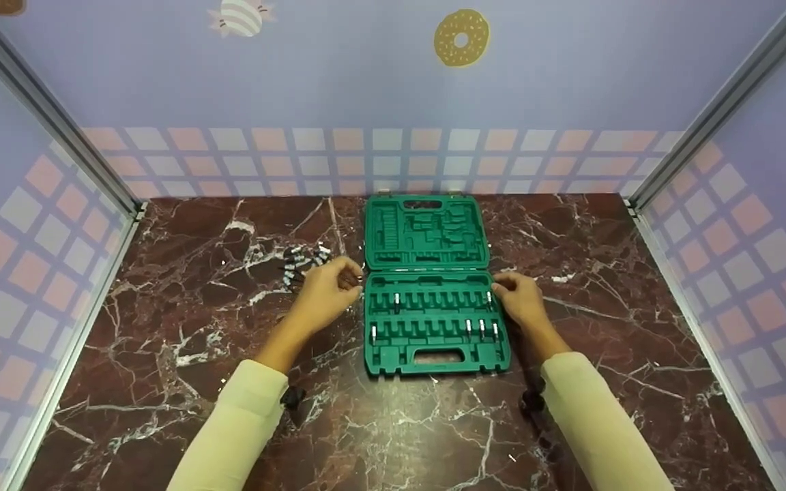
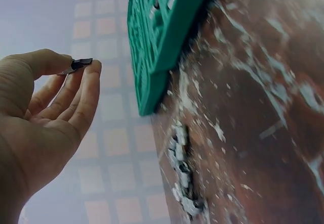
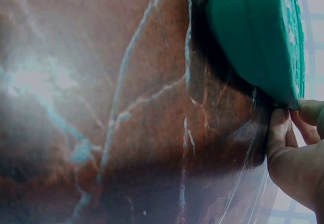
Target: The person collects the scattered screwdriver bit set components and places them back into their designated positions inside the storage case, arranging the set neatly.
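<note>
A green tool case (image 1: 437, 373) lies unfolded on the table, its lid at the far side. Several silver bits (image 1: 482, 327) stand in slots of its near half. Just left of the case, my left hand (image 1: 328, 290) pinches a small dark metal bit (image 2: 82, 62) between thumb and fingertips, off the table. My right hand (image 1: 521, 299) is at the case's right edge near the hinge. In the right wrist view, thumb and fingers (image 3: 278, 125) grip that edge.
A loose pile of black and silver bits (image 1: 294, 254) lies on the table, left of the lid and beyond my left hand. The dark red marble-patterned table (image 1: 161, 354) meets a patterned back wall (image 1: 284, 164) and side walls.
</note>
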